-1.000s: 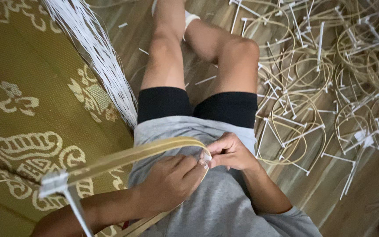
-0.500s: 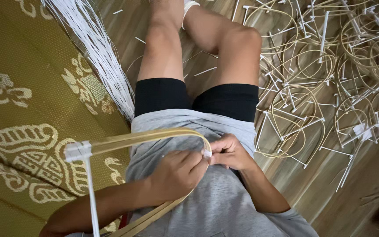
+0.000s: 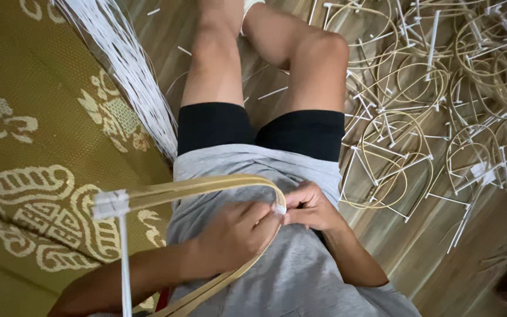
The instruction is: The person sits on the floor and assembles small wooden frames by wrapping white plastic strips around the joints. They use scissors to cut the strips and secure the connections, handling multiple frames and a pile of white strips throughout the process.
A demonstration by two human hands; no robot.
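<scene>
I'm seeing the white binding (image 3: 111, 203) sliding right along the bent cane hoop (image 3: 206, 186) since the earlier frame. I'm looking over an olive patterned mat (image 3: 36, 147) on the left, white strips (image 3: 130, 70) beside it, wooden floor (image 3: 429, 258) and piled finished hoops (image 3: 441, 100) right. My left hand (image 3: 236, 235) and right hand (image 3: 309, 206) are pinching the hoop's white wrap (image 3: 279, 208) over my lap.

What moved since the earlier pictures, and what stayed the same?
The white joint on the bent cane hoop slid right, closer to the lap, and its white stick now hangs nearly straight down. Nothing was let go: the left hand and right hand stayed pinched together on the white binding at the bend. The pile of hoops and white strips lie unchanged.
</scene>
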